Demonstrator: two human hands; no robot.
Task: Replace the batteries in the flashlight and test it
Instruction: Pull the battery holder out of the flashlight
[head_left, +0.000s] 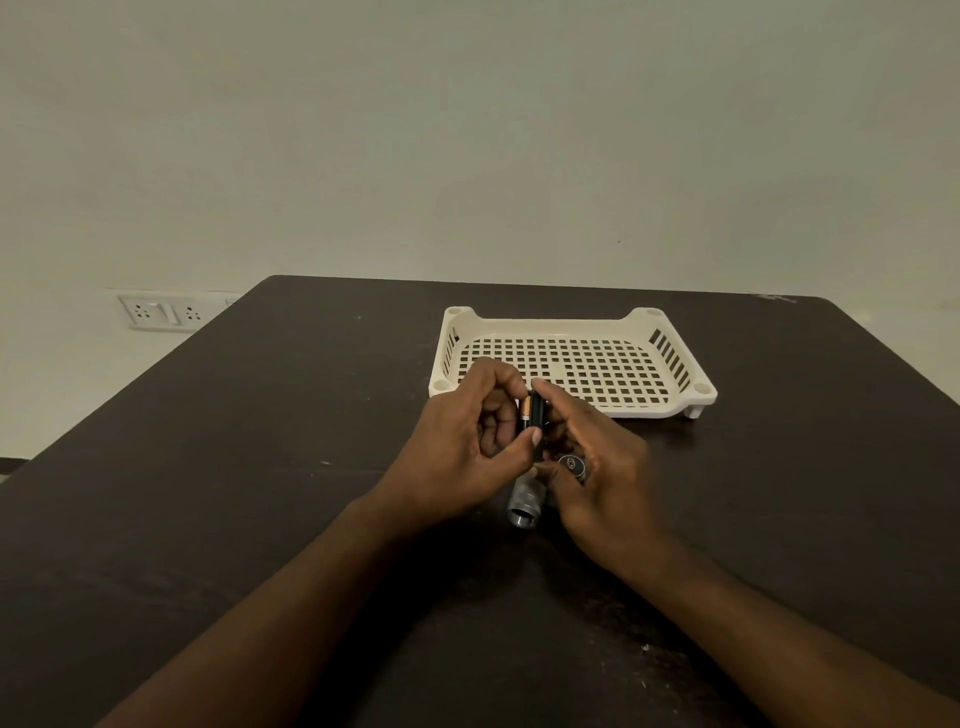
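Behind the dark table stands a plain pale wall. Near the middle of the table, two hands meet around a battery. The battery is black with a copper end, and it stands nearly straight up between the hands. The left hand has its fingers curled and pinches the battery between its thumb at the bottom and a fingertip at the top. The right hand touches the other side of the battery with a fingertip near the top, and its other fingers are curled too. How tightly the right hand holds the battery is hard to tell.

At 6 o'clock from the battery, just under the hands, lies the flashlight. It is grey metal and rests on the table, with one end pointing toward the person. The rest of it is hidden by the hands. A small round black cap sits by the right hand's fingers, at about 4 o'clock from the battery.

At 1 o'clock from the battery sits a white tray with square holes in its floor. It sits near the hands. Far off at 10 o'clock, a white wall socket shows past the table's edge.
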